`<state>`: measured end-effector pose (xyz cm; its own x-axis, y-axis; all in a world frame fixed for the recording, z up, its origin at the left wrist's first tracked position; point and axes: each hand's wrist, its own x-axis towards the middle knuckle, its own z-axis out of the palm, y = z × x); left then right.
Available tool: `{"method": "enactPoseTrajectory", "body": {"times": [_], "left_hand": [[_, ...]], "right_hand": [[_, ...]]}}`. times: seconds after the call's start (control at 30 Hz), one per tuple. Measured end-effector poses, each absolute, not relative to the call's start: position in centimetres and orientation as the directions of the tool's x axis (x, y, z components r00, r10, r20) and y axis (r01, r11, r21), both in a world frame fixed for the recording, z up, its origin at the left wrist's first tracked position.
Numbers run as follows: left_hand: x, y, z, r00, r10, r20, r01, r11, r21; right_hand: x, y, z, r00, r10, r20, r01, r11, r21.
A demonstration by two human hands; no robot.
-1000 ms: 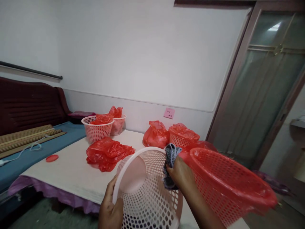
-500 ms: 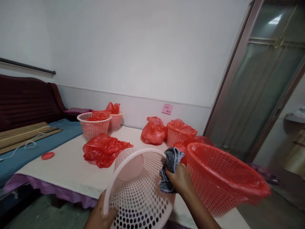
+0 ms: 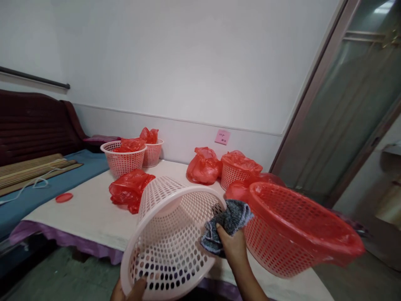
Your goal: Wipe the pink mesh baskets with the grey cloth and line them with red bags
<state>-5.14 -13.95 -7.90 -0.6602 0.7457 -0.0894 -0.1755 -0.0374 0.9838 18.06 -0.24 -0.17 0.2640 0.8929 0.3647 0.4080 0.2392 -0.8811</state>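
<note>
A pale pink perforated plastic basket [image 3: 171, 200] lies tilted in front of me, its mouth facing me. My left hand [image 3: 133, 290] grips its lower left rim, thumb inside. In my right hand [image 3: 230, 244] is a bunched dark grey cloth [image 3: 232, 217] with a light edge, held at the basket's right rim. Right of that hand stands a large basket lined with a red plastic bag [image 3: 300, 225], the bag folded over its rim. Behind the tilted basket, crumpled red plastic bags [image 3: 130, 190] lie on the table.
The white-covered table [image 3: 90, 217] also bears two pink baskets [image 3: 123, 163] at the back left, a bagged red bundle [image 3: 203, 167] and a lined basket [image 3: 236, 171] by the wall. A red lid [image 3: 64, 197] lies at the left. A pink note [image 3: 222, 136] hangs on the wall.
The tilted basket has shifted left and turned, showing more of its outer side. My right hand and the cloth have moved slightly right, and the cloth has spread out sideways.
</note>
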Motion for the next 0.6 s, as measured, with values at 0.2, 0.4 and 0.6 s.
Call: {"method": "enactPoseTrajectory", "body": {"times": [0.2, 0.4, 0.6], "left_hand": [[-3.0, -13.3, -7.4, -0.738, 0.667, 0.098, 0.026, -0.116, 0.993], [-0.8, -13.3, -8.4, -0.621, 0.775, 0.112, 0.056, -0.099, 0.994], [-2.4, -14.0, -7.6, -0.480, 0.877, -0.029, -0.172, -0.062, 0.983]], "right_hand": [[16.3, -3.3, -4.1, 0.291, 0.953, 0.080, -0.120, 0.120, -0.985], [17.0, -2.7, -5.8, 0.429, 0.903, 0.035, -0.205, 0.135, -0.969], [21.0, -1.1, -2.3, 0.490, 0.827, 0.275, 0.051, 0.288, -0.956]]}}
